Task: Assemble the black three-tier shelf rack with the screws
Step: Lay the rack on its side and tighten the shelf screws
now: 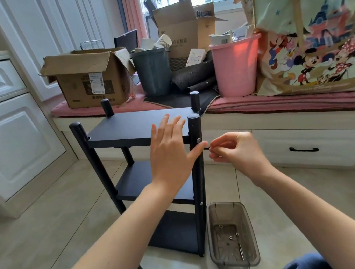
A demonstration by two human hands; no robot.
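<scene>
Black rack (138, 127) | left hand (170, 154) fingers spread | right hand (237, 150) fingers pinching small tool (207, 148)

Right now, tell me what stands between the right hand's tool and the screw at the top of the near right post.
The right hand pinches a small dark tool just right of the near right post. The screw sits slightly above it. The left hand is open, thumb tip against the post just below the screw, right beside the tool's tip. Nothing else intervenes.
</scene>
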